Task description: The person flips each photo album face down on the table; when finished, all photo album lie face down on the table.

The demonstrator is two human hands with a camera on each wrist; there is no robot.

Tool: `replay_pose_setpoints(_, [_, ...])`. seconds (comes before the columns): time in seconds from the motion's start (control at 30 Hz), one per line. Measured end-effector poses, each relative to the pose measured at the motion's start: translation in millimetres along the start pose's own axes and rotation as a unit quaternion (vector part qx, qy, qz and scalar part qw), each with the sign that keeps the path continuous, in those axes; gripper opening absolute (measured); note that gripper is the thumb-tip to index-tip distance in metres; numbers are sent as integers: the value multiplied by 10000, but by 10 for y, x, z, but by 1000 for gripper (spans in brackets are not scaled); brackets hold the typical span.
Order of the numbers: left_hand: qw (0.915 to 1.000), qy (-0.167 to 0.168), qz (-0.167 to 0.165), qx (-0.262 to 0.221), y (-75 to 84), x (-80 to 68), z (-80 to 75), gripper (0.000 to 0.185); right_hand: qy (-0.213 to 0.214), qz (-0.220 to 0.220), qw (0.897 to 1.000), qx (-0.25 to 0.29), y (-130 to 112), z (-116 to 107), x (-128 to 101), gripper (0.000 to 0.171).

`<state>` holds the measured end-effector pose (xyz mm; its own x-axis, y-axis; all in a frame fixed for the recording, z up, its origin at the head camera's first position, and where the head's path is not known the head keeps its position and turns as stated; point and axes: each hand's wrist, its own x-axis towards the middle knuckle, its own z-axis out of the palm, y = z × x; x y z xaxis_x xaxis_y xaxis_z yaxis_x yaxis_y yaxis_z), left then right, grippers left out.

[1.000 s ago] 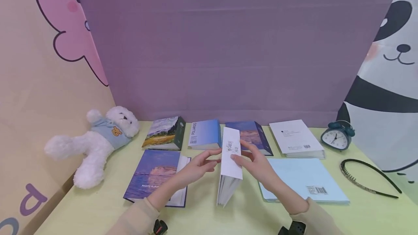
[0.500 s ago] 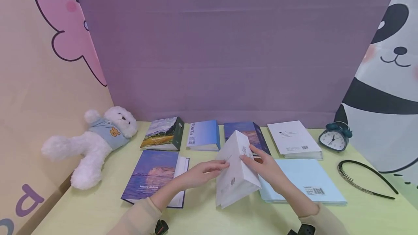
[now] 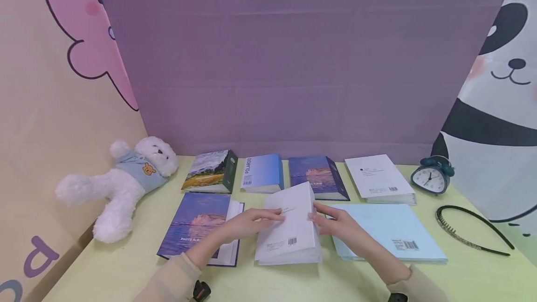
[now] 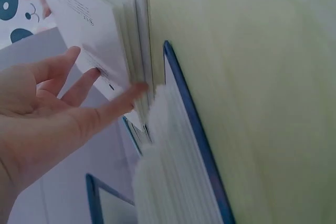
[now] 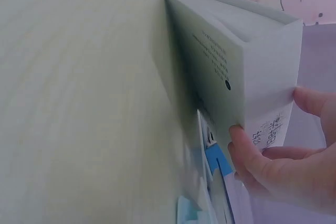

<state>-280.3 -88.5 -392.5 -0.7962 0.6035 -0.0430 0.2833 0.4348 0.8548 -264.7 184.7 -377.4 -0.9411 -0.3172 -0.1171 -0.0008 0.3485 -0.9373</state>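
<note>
A thick white album (image 3: 287,234), barcode side up, tilts over the table's middle with its spine to the right. My right hand (image 3: 346,227) pinches that spine; in the right wrist view the thumb and fingers press opposite edges of the lettered spine (image 5: 270,87). On the cover's upper left lie the fingers of my left hand (image 3: 249,224). They look fairly straight in the left wrist view, where the left hand (image 4: 58,114) reaches across the album's cover and page edges (image 4: 134,51). Left of the album is a blue-purple photo album (image 3: 197,223), its cover slightly raised off the pages.
Along the back lie a landscape-covered album (image 3: 205,171), a blue Polaroid album (image 3: 262,171), another purple album (image 3: 314,174) and a white album (image 3: 379,176). A pale blue album (image 3: 390,227), alarm clock (image 3: 430,178) and headband (image 3: 455,234) are at right; a plush bear (image 3: 134,181) is at left.
The white album has turned from spine-up to lying nearly flat, cover facing up, and come lower. My left hand has moved onto its cover; my right hand has stayed at the spine.
</note>
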Motion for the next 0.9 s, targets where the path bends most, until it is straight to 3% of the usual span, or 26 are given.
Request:
replay_pose_setpoints(0.43, [9981,315,-480,-214,-27,-10,14,30,-699,-181,9959,551,80,-41,7,72])
replay_pose_setpoints(0.9, [9973,31,-716,-147,-54,-30,-21,30,-843,-321,9950,439,148,-42,31,70])
